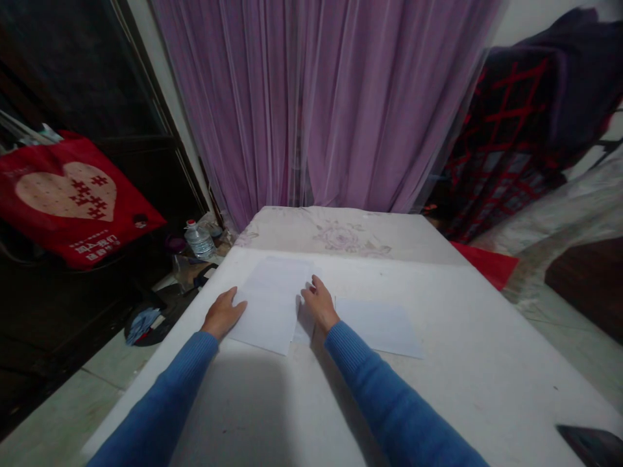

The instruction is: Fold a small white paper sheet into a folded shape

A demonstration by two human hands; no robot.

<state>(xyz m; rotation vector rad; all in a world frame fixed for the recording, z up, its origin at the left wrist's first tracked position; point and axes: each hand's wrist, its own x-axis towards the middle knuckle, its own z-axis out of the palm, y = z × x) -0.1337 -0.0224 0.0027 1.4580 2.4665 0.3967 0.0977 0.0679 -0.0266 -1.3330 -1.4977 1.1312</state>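
Observation:
A white sheet of paper (272,303) lies on the white table (438,389) in front of me. My left hand (222,313) rests flat on its left edge, fingers stretched out. My right hand (318,303) presses on the sheet's right edge, fingers extended and spread a little. A second white sheet (377,326) lies flat just right of my right wrist, partly tucked under the first. Both arms wear blue knitted sleeves.
A purple curtain (331,104) hangs behind the table's far end, which has a floral cloth (350,237). A red bag (63,194) and a water bottle (199,240) sit left. Dark plaid clothing (516,143) hangs right. A dark flat object (591,444) lies at the table's near right corner.

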